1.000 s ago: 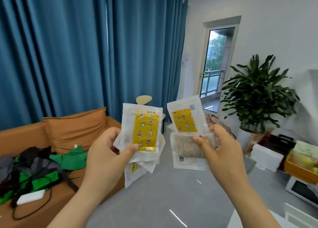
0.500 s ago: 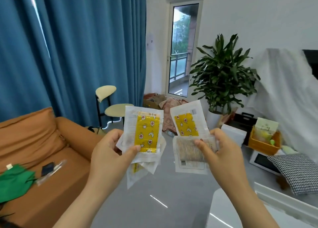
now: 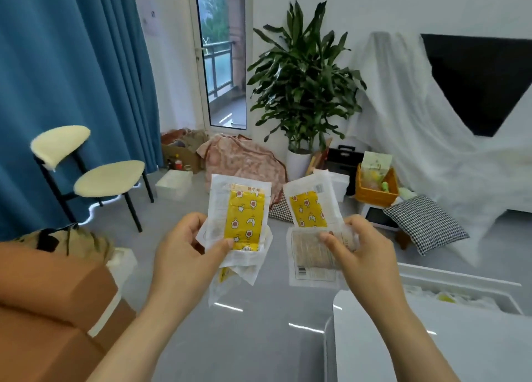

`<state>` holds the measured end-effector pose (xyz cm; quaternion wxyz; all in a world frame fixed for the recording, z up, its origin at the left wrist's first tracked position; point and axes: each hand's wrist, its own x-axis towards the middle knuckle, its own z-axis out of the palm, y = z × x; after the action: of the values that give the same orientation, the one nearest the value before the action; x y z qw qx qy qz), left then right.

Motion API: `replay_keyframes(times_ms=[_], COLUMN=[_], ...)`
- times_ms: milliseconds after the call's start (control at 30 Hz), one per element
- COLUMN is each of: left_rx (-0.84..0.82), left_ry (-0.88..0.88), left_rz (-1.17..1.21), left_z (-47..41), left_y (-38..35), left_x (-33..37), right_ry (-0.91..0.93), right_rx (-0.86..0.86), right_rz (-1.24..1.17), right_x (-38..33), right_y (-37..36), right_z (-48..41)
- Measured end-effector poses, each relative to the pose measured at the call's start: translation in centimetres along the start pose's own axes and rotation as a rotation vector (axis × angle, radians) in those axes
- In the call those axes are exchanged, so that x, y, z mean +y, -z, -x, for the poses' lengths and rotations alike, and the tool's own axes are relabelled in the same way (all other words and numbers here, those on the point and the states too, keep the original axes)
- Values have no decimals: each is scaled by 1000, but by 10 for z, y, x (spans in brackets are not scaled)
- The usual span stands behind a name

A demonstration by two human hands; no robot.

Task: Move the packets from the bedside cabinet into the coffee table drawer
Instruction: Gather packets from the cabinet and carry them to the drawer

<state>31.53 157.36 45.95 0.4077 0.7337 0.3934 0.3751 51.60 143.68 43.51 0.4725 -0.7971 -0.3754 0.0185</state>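
two bunches of packets held up over grey floor [image 3: 259,338]. left hand [image 3: 184,252] pinched left stack [image 3: 241,211], thumb on yellow front, stack fanning up and right from palm. right hand [image 3: 365,255] pinched right pair [image 3: 309,208], thumb across lower packet, upper one rising left of fingers. open coffee table drawer [image 3: 460,279] lay near right, below right hand.

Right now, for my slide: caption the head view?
Left hand and right hand each hold packets near the open drawer.
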Motion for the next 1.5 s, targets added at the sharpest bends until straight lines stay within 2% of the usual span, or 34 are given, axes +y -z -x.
replay_keyframes(times_ms=[367,567,800,1067,1300,1500], left_rx=[-297,-418,-569,-791,-1014,-1168], left_ry=[54,39,16,-57,-211,-325], left_rz=[-51,-164,-186,-193,-249,-309], left_z=[-129,-194,-263,-360,-451,-495], left_y=[-121,-201,-285,-382,-455,-525], left_x=[-45,-49,-51,-61,-59,-51], right_ry=[-247,-389,-528,-708,-921,-1068], right_rx=[88,80,93,158,251,352], right_rz=[181,208,272,313,311,300], right_x=[97,159,215,268,291,312], right_y=[-30,-27,-26,-43,-69,-78], right_z=[-85,-142,-192,-257,-317,-347])
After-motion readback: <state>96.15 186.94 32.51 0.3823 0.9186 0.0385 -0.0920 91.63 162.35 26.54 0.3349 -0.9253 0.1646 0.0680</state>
